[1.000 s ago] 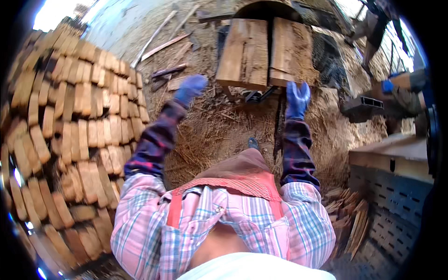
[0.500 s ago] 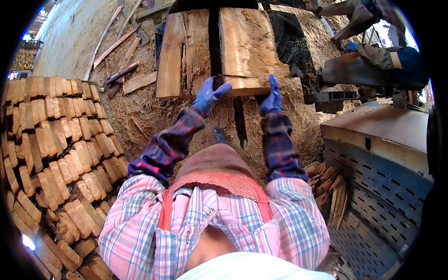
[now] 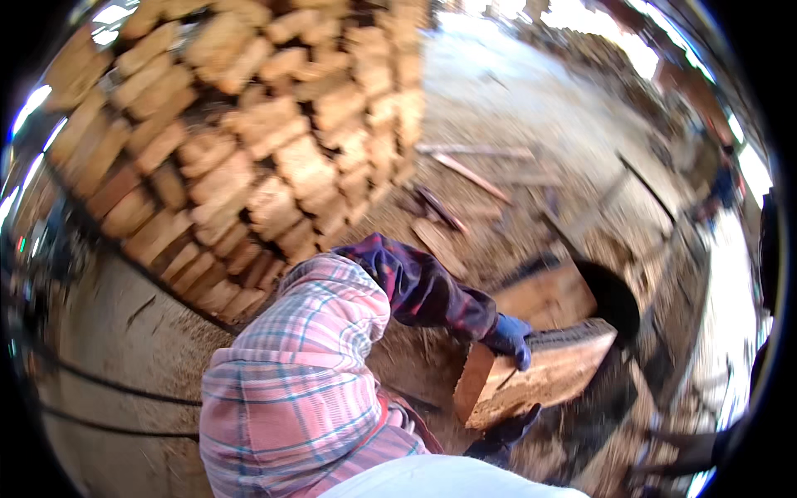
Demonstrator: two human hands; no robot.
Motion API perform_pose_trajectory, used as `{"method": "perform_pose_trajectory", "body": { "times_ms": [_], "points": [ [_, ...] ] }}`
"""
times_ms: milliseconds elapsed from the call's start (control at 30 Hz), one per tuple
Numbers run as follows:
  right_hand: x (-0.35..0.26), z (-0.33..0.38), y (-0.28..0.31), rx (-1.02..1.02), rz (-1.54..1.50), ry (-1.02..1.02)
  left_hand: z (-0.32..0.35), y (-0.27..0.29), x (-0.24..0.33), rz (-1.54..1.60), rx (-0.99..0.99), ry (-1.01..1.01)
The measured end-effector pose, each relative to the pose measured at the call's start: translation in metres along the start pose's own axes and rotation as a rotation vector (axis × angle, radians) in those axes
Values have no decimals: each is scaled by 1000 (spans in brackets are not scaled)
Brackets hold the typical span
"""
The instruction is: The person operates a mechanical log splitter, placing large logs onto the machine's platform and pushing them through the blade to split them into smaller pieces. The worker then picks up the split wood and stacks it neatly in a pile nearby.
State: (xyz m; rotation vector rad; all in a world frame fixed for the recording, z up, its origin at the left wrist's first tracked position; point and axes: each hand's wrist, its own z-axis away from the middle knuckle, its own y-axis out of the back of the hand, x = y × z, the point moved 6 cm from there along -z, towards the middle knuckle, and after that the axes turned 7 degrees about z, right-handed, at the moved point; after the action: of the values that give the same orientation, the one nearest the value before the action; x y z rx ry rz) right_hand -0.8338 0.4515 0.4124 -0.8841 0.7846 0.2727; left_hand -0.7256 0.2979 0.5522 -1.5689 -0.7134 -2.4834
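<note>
A thick sawn wood block point(image 3: 544, 378), with a rough dark top edge, is tilted on its side at the lower right. My left hand point(image 3: 508, 339), in a blue glove, grips its upper edge near the close end, thumb over the face. My right hand point(image 3: 513, 430), in a dark glove, is at the lower side of the same block, fingers along its bottom edge; part of that hand is blurred and in shadow. Behind the block lies a second sawn wood piece point(image 3: 548, 297), beside a dark round disc point(image 3: 613, 305).
A tall stack of cut boards point(image 3: 257, 149) stands at the left, held by a dark frame edge. Loose wood strips point(image 3: 469, 176) and a slab point(image 3: 438, 247) lie on the sawdust-covered ground. Two dark cables point(image 3: 124, 390) run at the lower left.
My view has swung left toward the board stack. The wood block between my hands has been turned from lying flat to standing on its side; my left hand has moved onto its upper edge.
</note>
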Motion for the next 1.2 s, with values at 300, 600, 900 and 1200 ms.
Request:
{"method": "perform_pose_trajectory", "body": {
  "times_ms": [300,600,900,1200],
  "points": [
    [-108,59,-315,-921,536,598,331,72,68,333,818,-609],
    [-218,334,-615,-1025,81,1843,632,295,185,-34,1522,-1178],
    [73,36,-266,-581,684,749,263,325,-37,45,976,-864],
    [-14,68,146,461,553,405,-119,-4,-216,583,275,348]
  ]
}}
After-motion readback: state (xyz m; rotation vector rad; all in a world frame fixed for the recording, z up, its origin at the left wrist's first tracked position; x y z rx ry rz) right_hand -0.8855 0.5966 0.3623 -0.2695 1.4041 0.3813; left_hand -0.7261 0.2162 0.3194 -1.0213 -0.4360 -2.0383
